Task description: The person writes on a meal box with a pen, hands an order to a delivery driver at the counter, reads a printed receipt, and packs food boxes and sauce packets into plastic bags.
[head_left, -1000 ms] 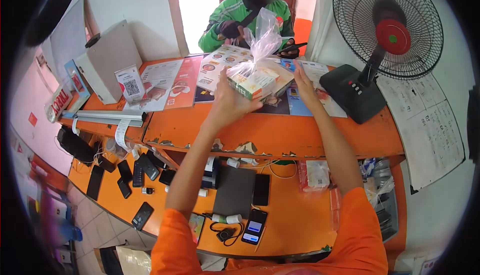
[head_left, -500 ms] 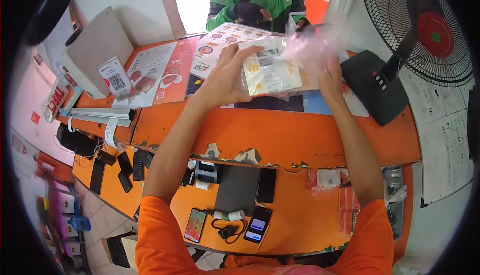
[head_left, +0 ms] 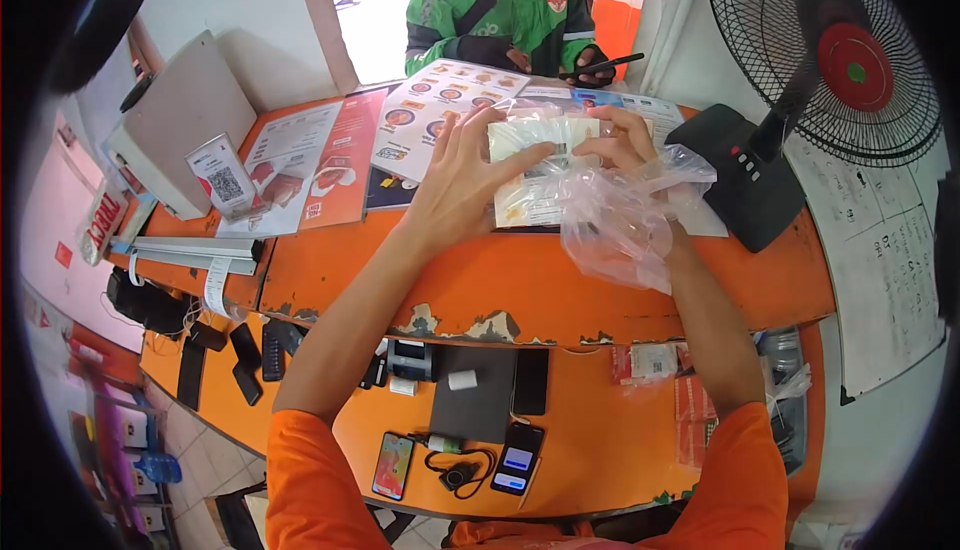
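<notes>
A small white box with yellow print (head_left: pixel 525 212) rests low over the papers on the orange counter, wrapped in a clear plastic bag (head_left: pixel 612 220). My left hand (head_left: pixel 450 180) grips the box's left side, its thumb lying across the top. From the right, my right hand (head_left: pixel 622 142) has its bent fingers on the top of the box and the plastic. Loose bag film bunches over the front right corner and hangs below my right wrist, covering part of that hand.
Across the counter (head_left: pixel 440 275), a person in a green jacket (head_left: pixel 500 25) holds a dark phone (head_left: pixel 605 68). A fan (head_left: pixel 850 60) stands right; a QR code stand (head_left: pixel 225 180) stands left. On the lower desk lie phones (head_left: pixel 517 458) and a white roll (head_left: pixel 463 380).
My right hand has moved left onto the box. The bag's loose plastic has swung from behind the box down to its front right. The white roll below has shifted away from me.
</notes>
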